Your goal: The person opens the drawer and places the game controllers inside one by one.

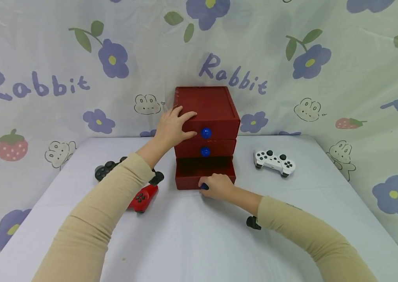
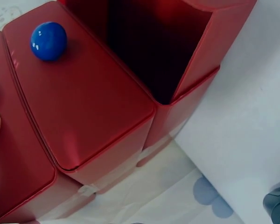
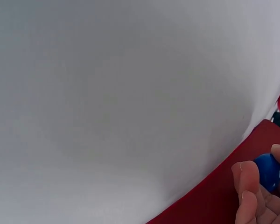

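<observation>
Head: tabletop before drawer edge

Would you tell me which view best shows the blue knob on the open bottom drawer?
The right wrist view, since it shows the blue knob close up, gripped by the right hand. The head view shows only a small patch of it beside that hand; the left wrist view shows the drawer but not this knob.

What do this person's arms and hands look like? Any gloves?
Long beige fabric sleeves, the left sleeve and right sleeve, wrinkle along the arms and stop before the hands. The left hand and right hand show no gloves.
</observation>
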